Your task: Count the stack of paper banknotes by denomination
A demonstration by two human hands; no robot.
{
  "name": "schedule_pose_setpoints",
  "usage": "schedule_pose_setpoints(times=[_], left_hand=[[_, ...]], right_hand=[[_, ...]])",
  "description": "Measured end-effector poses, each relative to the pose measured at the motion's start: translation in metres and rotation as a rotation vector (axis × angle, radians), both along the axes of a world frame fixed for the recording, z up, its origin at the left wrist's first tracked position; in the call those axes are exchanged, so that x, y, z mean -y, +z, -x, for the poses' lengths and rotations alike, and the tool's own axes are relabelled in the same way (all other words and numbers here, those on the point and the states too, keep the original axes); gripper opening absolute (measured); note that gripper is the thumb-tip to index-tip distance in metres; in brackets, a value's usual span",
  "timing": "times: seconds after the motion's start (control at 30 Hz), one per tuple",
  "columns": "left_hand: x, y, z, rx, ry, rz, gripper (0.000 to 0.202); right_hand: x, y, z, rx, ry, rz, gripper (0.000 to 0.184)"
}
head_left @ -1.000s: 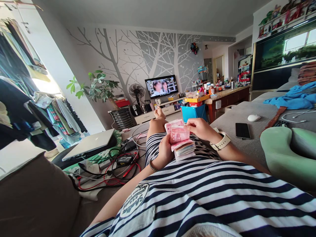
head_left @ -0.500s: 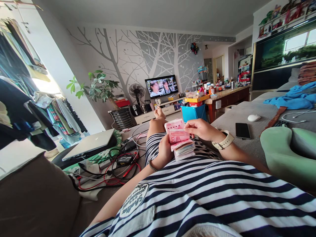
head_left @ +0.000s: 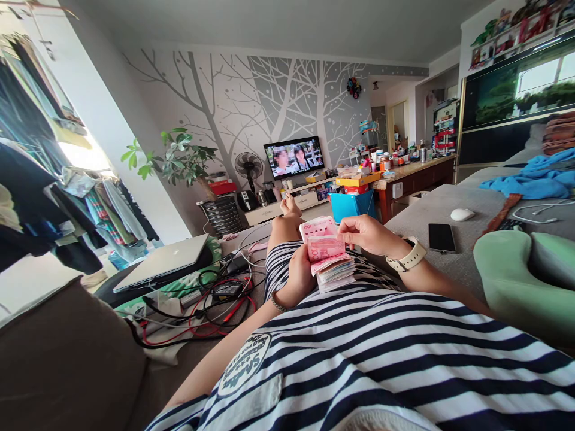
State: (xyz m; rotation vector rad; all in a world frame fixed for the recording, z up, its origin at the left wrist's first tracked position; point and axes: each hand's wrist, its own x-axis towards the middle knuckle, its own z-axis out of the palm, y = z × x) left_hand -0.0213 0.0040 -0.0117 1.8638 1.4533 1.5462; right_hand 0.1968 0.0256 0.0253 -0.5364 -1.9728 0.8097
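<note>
A thick stack of pinkish-red banknotes is held above my lap, bent so that its lower edges fan out towards me. My left hand is closed round the stack's left side, thumb on top. At the upper right edge of the notes, my right hand pinches a note between thumb and fingers. A pale watch sits on my right wrist. Striped cloth covers my lap and chest below the notes.
Tangled cables and a laptop lie on my left. To the right are a phone, a white mouse and a green neck pillow. Ahead stand a blue box, a cluttered table and a television.
My right hand has shifted very slightly at the notes' edge, still pinching. The left hand and the stack stay in place. The television picture differs a little.
</note>
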Motion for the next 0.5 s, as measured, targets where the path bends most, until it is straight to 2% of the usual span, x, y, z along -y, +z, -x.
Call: schedule_pose_setpoints(times=[0.3, 0.5], left_hand=[[0.0041, 0.0007, -0.0034, 0.092, -0.059, -0.011, 0.023], [0.0027, -0.0007, -0.0006, 0.049, -0.076, -0.026, 0.019]], right_hand=[[-0.0005, -0.0001, -0.0004, 0.011, -0.012, -0.008, 0.044], [0.0019, 0.0010, -0.0007, 0.003, 0.000, -0.013, 0.042]])
